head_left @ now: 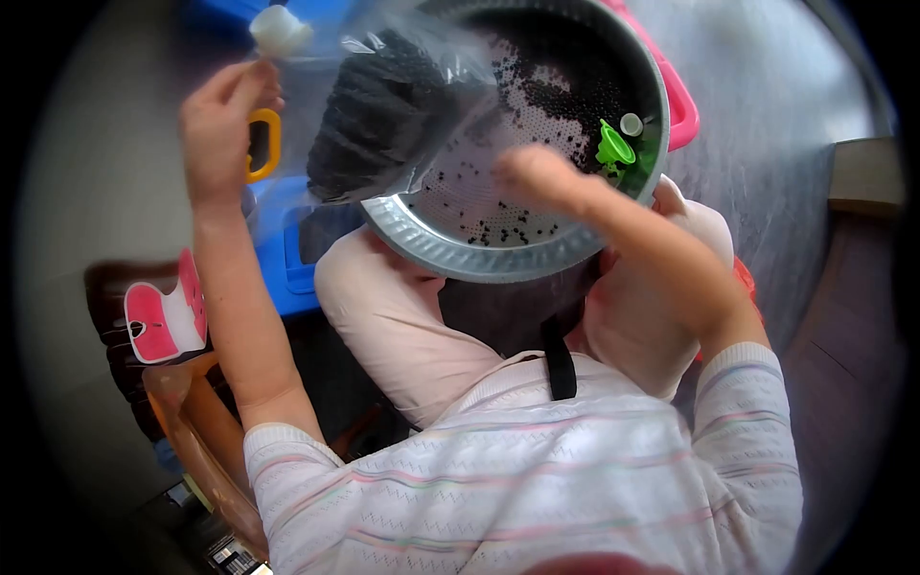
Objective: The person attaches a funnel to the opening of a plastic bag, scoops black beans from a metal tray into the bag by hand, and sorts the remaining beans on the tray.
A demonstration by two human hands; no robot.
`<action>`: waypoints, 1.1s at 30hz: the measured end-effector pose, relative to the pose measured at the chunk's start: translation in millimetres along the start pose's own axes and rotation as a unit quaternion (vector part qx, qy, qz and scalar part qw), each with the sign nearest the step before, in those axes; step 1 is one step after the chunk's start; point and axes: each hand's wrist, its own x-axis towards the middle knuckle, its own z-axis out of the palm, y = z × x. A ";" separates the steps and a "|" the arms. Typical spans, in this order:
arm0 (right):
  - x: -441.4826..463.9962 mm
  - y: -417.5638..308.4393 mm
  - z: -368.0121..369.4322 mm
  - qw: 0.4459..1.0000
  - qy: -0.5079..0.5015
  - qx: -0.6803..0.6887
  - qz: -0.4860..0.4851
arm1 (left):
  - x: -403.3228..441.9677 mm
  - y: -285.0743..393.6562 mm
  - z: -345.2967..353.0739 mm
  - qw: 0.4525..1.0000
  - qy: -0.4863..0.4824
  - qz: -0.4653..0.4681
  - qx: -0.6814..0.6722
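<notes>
At the upper left my left hand (225, 125) is closed, its fingers pinching the edge of a clear plastic bag (383, 115) filled with black stuff. The bag hangs tilted over the left rim of a round metal basin (450, 254). Small black beads (585, 96) lie scattered and heaped on the basin's dotted, pale bottom. My right hand (541, 177) is over the basin, right of the bag; motion blurs its fingers, and I cannot tell what they hold. A green funnel (615, 146) and a small white cap (631, 125) lie at the basin's right side.
The basin is over my lap, between my knees. A pink plastic edge (682, 101) shows behind it. At the left are a blue plastic piece (278, 259), a yellow handle (264, 144), a blurred white rounded object (280, 32) and a pink-and-white object (168, 316).
</notes>
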 end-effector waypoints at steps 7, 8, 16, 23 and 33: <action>-1.3 -48.7 80.5 0.972 -0.083 0.045 -0.214 | -23.3 30.6 -34.8 0.992 0.108 0.023 0.055; 4.5 -49.7 85.8 0.968 -0.111 0.041 -0.221 | -26.9 30.4 -40.6 0.991 0.122 0.028 0.045; 67.3 -38.0 32.9 0.969 -0.148 -0.185 -0.071 | -48.9 20.1 -74.2 0.991 0.134 -0.025 0.000; 75.0 11.0 -8.2 0.966 -0.018 -0.248 0.068 | -72.6 5.3 -71.2 0.980 0.173 -0.094 0.027; 151.2 -33.7 59.1 0.979 -0.081 -0.186 0.021 | -91.7 -9.7 -85.9 0.988 0.144 -0.059 0.005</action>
